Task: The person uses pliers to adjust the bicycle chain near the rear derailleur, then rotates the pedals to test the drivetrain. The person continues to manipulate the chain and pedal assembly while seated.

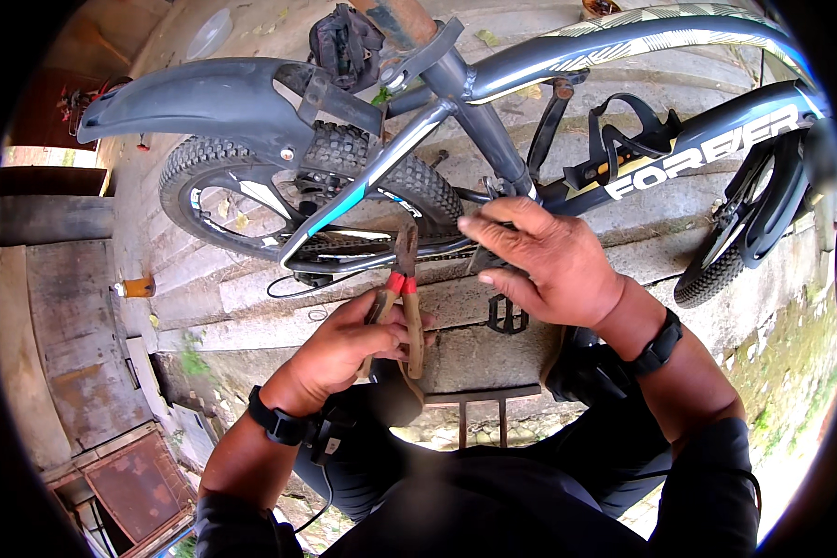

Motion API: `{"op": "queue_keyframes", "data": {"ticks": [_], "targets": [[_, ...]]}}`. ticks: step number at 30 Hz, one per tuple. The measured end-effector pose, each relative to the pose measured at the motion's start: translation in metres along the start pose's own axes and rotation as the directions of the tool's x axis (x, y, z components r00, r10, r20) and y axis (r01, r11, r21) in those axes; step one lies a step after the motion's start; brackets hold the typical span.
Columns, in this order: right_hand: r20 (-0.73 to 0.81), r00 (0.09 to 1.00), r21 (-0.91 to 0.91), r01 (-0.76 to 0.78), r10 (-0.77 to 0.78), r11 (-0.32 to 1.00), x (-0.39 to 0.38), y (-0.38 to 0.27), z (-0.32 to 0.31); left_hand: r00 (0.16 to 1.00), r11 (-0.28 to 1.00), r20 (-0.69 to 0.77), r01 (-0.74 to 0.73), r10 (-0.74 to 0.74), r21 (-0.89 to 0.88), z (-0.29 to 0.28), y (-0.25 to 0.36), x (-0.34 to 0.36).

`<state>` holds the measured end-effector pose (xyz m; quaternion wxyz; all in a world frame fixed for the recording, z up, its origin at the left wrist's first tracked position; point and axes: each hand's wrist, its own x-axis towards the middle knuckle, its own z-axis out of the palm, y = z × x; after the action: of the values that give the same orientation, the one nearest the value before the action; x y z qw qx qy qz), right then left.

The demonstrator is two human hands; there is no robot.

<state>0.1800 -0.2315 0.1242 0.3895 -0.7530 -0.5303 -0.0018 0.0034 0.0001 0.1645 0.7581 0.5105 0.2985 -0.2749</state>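
Note:
My left hand (367, 339) grips a pair of pliers (407, 260) with red-banded, tan handles, their jaws pointing up toward the rear wheel. My right hand (544, 260) is at the lower middle of a dark bicycle frame (474, 121), its thumb and bent fingers around a dark piece that I cannot make out. A black pedal (509, 314) hangs just below that hand. The rear wheel (191, 200) has a knobby tyre under a black mudguard (191, 102). The crank area is mostly hidden by my right hand.
The front wheel (711, 279) is at the right. Stone steps (223, 325) run beneath the bicycle. A dark bag (344, 51) lies behind it, and a small orange-brown container (138, 286) stands at left near worn boards (84, 344). A rusty metal box (130, 488) is at lower left.

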Motion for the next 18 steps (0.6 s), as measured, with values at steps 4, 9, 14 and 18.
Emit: {"op": "queue_keyframes", "data": {"ticks": [4, 9, 14, 18], "targets": [[-0.087, 0.993, 0.019, -0.072, 0.073, 0.997, 0.001, 0.005, -0.012, 1.0, 1.0, -0.017, -0.007, 0.007, -0.021, 0.0, -0.011, -0.008], [-0.199, 0.966, 0.058, -0.154, 0.162, 0.986, 0.002, 0.019, -0.031, 0.999, 0.999, -0.025, -0.042, 0.041, -0.001, -0.003, -0.011, -0.02], [-0.234, 0.95, 0.044, -0.202, 0.206, 0.978, -0.002, 0.023, -0.04, 0.977, 0.977, -0.016, -0.211, 0.211, 0.01, 0.001, 0.007, -0.033], [-0.251, 0.955, 0.055, -0.146, 0.156, 0.988, 0.0, 0.018, -0.039, 0.994, 0.966, 0.09, -0.044, 0.069, -0.253, 0.0, -0.036, -0.033]]}}
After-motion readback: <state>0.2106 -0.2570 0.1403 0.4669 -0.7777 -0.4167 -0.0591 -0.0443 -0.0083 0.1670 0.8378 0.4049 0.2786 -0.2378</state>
